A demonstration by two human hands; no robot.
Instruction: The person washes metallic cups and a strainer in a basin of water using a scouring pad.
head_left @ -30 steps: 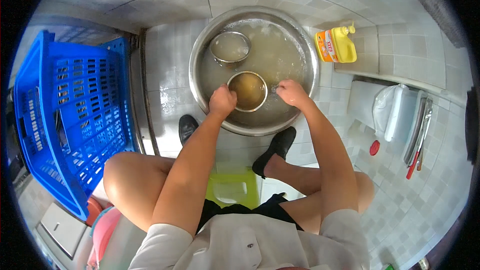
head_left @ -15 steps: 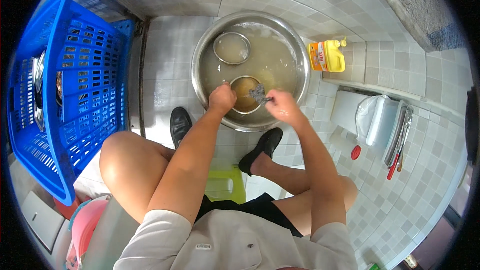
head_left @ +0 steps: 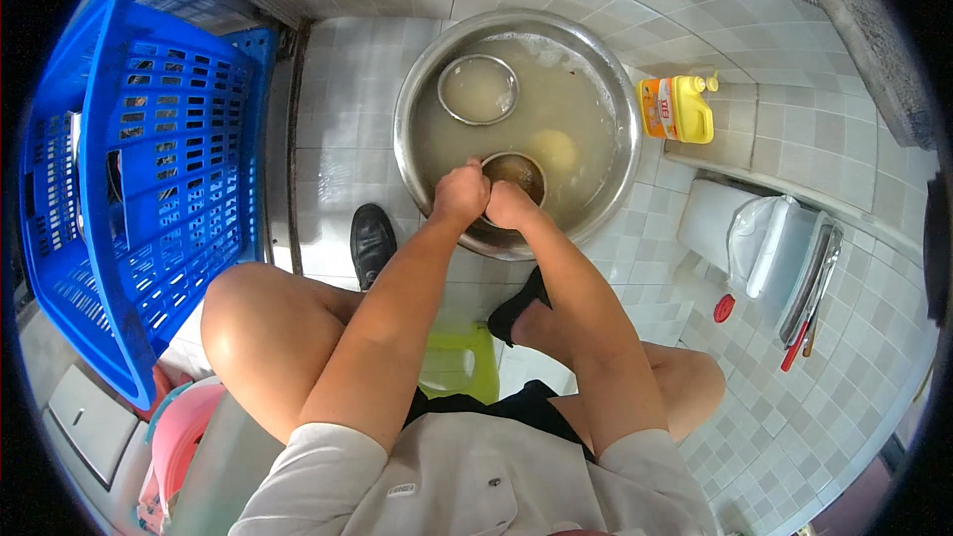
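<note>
A wide steel basin [head_left: 632, 134] of cloudy water stands on the floor between my feet. My left hand [head_left: 462, 192] is closed on the near-left rim of a small metal bowl [head_left: 518, 169], tilted low in the basin. Fingers bent, my right hand [head_left: 510, 205] presses into the near side of that bowl, right beside my left hand. The grey steel wool scourer it held a moment earlier is hidden beneath it. Another metal bowl [head_left: 477, 89], filled with murky water, sits toward the basin's far left. A pale yellow round shape [head_left: 554, 151] shows under the water.
A yellow pump jug [head_left: 677, 109] stands right of the basin by the tiled wall. Farther right lie a red lid [head_left: 724, 309] and red-handled tools [head_left: 794, 342] beside clear plastic containers. At left is a big blue slatted basket [head_left: 184, 129]. A green stool [head_left: 462, 362] is under me.
My right hand has moved left and down into the bowl with the scourer, close against my left hand. My left hand stays at the rim. The view has shifted slightly.
</note>
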